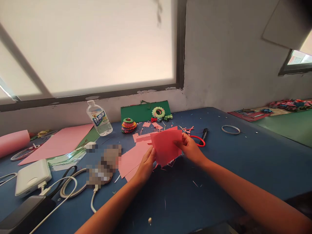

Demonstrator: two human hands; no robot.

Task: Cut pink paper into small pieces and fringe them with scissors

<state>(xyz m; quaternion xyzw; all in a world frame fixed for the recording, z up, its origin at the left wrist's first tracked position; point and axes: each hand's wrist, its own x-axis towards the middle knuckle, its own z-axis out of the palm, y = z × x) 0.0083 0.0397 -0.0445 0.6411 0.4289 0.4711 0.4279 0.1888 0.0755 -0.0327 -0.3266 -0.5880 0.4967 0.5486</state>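
My left hand (146,164): bare, narrow across the back, with slim, tapering left fingers (151,152), some partly hidden. My slender, bare left wrist (139,178) runs in a smooth line into my bare left forearm (114,203), which widens downward and is cut off at the lower edge of view. My right hand (191,148): also bare, compact, fingers slim; nails too small to make out. My narrow, bare right wrist (203,161) leads to my bare right forearm (240,188), smooth in outline, visible at greater length, thickening steadily toward the lower right corner.
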